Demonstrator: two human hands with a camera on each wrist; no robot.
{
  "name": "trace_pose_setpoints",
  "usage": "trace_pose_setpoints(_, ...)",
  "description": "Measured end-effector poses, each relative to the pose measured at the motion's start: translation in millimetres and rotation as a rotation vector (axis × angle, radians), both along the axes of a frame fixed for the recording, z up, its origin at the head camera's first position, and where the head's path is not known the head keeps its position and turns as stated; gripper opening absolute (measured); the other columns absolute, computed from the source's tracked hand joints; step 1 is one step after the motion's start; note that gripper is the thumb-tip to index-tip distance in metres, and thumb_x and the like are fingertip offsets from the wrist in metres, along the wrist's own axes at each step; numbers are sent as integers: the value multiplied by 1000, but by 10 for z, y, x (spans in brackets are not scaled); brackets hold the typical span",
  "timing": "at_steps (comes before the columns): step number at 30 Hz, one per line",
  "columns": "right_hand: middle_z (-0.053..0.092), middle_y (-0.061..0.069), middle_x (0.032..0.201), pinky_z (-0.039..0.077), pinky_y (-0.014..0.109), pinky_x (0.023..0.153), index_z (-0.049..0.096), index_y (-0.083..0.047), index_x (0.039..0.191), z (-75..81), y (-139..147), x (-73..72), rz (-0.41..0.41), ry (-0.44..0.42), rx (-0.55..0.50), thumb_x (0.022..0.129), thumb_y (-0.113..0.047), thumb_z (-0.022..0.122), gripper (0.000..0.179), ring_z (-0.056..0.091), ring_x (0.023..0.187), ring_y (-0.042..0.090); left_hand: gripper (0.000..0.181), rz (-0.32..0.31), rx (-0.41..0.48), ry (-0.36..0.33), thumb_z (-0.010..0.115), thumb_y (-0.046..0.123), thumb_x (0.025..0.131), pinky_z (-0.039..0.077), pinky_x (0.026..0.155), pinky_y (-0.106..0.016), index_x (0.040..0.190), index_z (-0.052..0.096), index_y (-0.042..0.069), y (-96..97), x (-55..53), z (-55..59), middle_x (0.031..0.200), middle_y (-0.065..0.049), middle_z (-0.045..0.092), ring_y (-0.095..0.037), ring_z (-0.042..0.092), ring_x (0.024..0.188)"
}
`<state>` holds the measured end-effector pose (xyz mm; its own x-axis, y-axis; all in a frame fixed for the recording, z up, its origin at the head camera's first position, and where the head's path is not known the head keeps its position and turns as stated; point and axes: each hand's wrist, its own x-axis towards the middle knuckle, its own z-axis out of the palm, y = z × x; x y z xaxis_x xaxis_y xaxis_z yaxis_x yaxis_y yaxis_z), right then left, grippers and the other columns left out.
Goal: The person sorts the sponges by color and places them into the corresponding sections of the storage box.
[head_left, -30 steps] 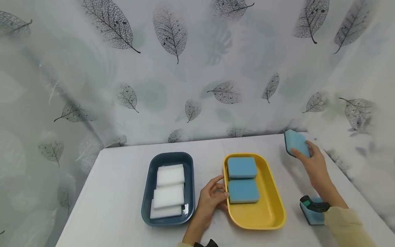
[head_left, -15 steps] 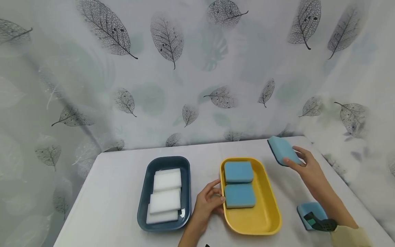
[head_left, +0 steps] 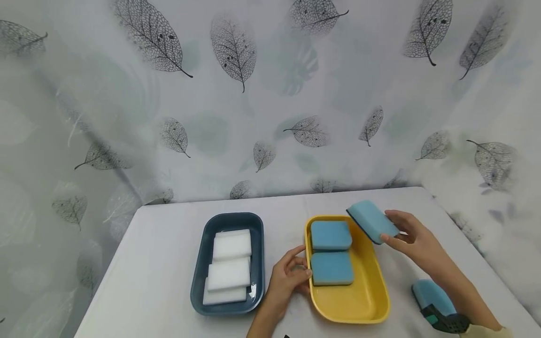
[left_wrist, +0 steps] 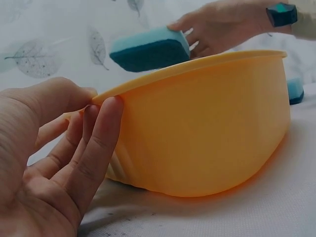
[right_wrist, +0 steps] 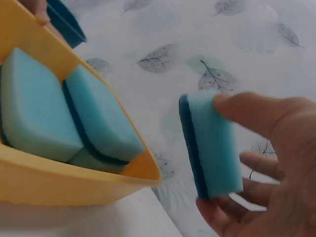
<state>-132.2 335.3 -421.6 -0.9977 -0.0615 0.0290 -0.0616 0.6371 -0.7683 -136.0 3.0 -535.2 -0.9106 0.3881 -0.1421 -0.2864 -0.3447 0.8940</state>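
Note:
My right hand (head_left: 416, 239) pinches a light blue sponge (head_left: 372, 220) with a dark scouring layer by its near end. In the head view the sponge is tilted and overlaps the right rim of the yellow tray (head_left: 351, 305). Thumb and fingers on either side of the sponge (right_wrist: 212, 145) show in the right wrist view. At the tray's left rim, my left hand (head_left: 285, 284) pinches the edge between thumb and fingers, as the left wrist view shows on the yellow wall (left_wrist: 202, 128). Inside the tray's left half, a far sponge (head_left: 331, 234) and a near sponge (head_left: 332, 268) lie one behind the other.
Left of my left hand stands a dark blue tray (head_left: 197, 277) with several white sponges (head_left: 229, 273) piled in it. Another blue sponge (head_left: 433, 295) lies on the white table (head_left: 139, 281) under my right forearm. A leaf-patterned curtain (head_left: 270, 94) hangs behind the table.
My right hand has carried its sponge leftward and a little nearer, from the table's far right to the yellow tray's right rim. My left hand keeps its hold on the tray rim.

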Motion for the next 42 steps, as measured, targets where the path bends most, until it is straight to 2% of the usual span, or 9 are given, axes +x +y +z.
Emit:
trace_pose_setpoints(2,44,24,157,45,0,90,33,-10,160,-15,-46,38,58,58,9,101,-25,70,71,46,119,-18,67,0,-1,-5,74,2,89,61,58,-25,152,52,11,7,-6,-2,105,0,64,-7,68,75)
trace_pose_setpoints(4,47,22,153,42,-2,92,36,-11,157,-31,-94,75,114,100,31,99,-20,73,69,41,117,-24,67,-3,-3,-14,74,2,89,60,57,-25,151,52,10,9,-3,-9,105,0,63,-7,68,75)
trace_pose_setpoints(8,52,15,150,42,0,97,41,-16,155,-14,-195,127,204,165,99,94,-18,79,72,43,118,-21,67,-8,-9,-14,74,2,89,60,57,-25,152,52,10,6,3,-21,105,0,64,-7,68,74)
trace_pose_setpoints(16,57,1,147,55,18,102,47,-25,150,53,-371,187,361,199,214,93,-27,81,66,49,130,-11,67,-6,-18,-9,75,3,88,61,57,-26,151,53,13,3,-32,3,105,0,64,-8,68,75)
trace_pose_setpoints(21,55,4,150,57,20,102,45,-25,152,7,-411,244,448,178,227,95,-28,78,67,50,134,-6,67,-15,-7,-9,74,1,88,60,57,-25,151,53,12,2,-12,-7,104,1,63,-7,67,73)
trace_pose_setpoints(24,54,5,151,56,21,102,44,-25,153,-21,-440,255,468,177,254,95,-25,79,68,50,134,-3,67,-14,-7,-8,74,1,89,60,56,-25,151,52,11,-3,0,-13,104,1,63,-7,67,73)
trace_pose_setpoints(30,52,-4,152,54,22,106,45,-27,154,-67,-509,197,469,191,295,90,-14,82,76,51,136,10,67,-10,-2,22,74,2,89,60,57,-25,152,52,14,6,-37,-6,106,0,63,-8,68,75)
trace_pose_setpoints(36,50,-6,157,48,23,114,44,-29,156,-116,-562,158,480,112,325,93,-20,80,73,50,144,22,68,-2,-2,13,74,0,88,60,57,-25,151,52,12,11,-51,-16,104,1,64,-7,68,74)
trace_pose_setpoints(42,52,-5,156,51,29,114,48,-29,153,-143,-581,148,499,160,361,95,-22,77,65,46,147,29,68,-2,1,22,74,0,89,61,57,-26,152,52,12,6,-47,-29,105,1,64,-7,68,74)
